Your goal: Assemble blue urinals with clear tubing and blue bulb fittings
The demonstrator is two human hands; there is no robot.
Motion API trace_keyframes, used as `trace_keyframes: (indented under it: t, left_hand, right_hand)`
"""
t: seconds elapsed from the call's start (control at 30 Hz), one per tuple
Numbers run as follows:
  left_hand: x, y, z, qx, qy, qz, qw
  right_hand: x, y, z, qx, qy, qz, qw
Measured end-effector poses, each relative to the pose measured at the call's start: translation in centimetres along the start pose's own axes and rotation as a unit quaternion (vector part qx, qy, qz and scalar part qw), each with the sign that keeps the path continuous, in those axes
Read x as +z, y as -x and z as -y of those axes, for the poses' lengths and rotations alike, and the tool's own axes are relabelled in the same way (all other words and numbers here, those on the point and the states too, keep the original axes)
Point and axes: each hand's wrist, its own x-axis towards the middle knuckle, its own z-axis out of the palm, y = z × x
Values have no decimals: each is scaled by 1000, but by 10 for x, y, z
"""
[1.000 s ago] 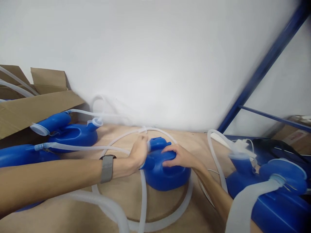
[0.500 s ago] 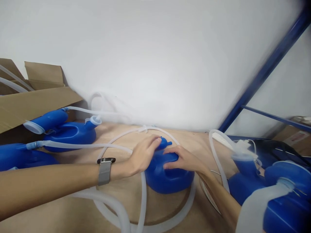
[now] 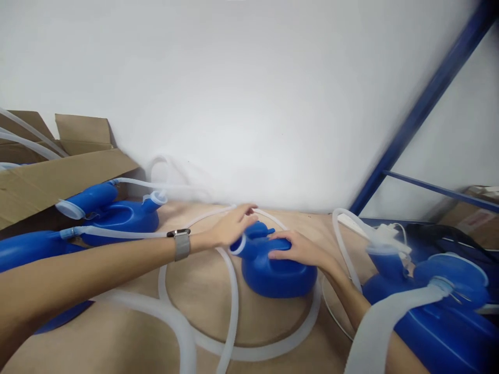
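A blue plastic bottle (image 3: 280,278) with a short spout (image 3: 244,246) and a moulded handle stands in the middle of the brown surface. My right hand (image 3: 298,249) is closed round its handle. Above the spout, at the bottle's left, my left hand (image 3: 236,226) has its fingers apart, with the watch (image 3: 181,244) on that wrist. A blue cap (image 3: 258,230) with a small nozzle shows just behind the spout, partly hidden by the left hand. A clear tube (image 3: 234,291) loops round the bottle on the surface.
More blue bottles (image 3: 128,215) with tubes lie at the left beside an open cardboard box (image 3: 74,171). At the right are other blue bottles (image 3: 448,332), a thick tube (image 3: 378,322), a white power strip (image 3: 353,223) and a blue metal frame (image 3: 421,114). A white wall (image 3: 249,104) rises behind.
My left hand has moved up and off the spout, which is now uncovered. The bottle and my right hand appear slightly further right; the view has shifted a little.
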Motion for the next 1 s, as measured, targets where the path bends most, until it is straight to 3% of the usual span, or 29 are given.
trace_keyframes:
  t: [0.07,0.17,0.27,0.37,0.57,0.67,0.83,1.0]
  left_hand:
    - [1,-28,20,-59,-35,-3,998]
    - [3,-62,56,-96,-82,26,992]
    - [5,-81,82,-101,-107,70,987]
    - [12,-91,94,-106,-115,112,981]
    - [26,-107,88,-143,-112,151,972]
    - [24,-110,79,-175,-99,158,967]
    - [-6,-101,59,-234,-37,126,963]
    - [-40,-71,39,-237,57,21,970]
  right_hand:
    - [-8,2,-5,26,1,-10,1000]
    - [-15,5,-6,35,-3,-19,999]
    - [-16,6,-2,21,-9,-23,999]
    - [-15,5,-2,14,-14,-25,999]
    - [-14,4,-6,26,-18,-37,999]
    - [-14,5,-5,35,-17,-37,999]
    - [-12,5,-1,48,-10,-45,998]
    - [-6,1,-2,68,5,-78,995]
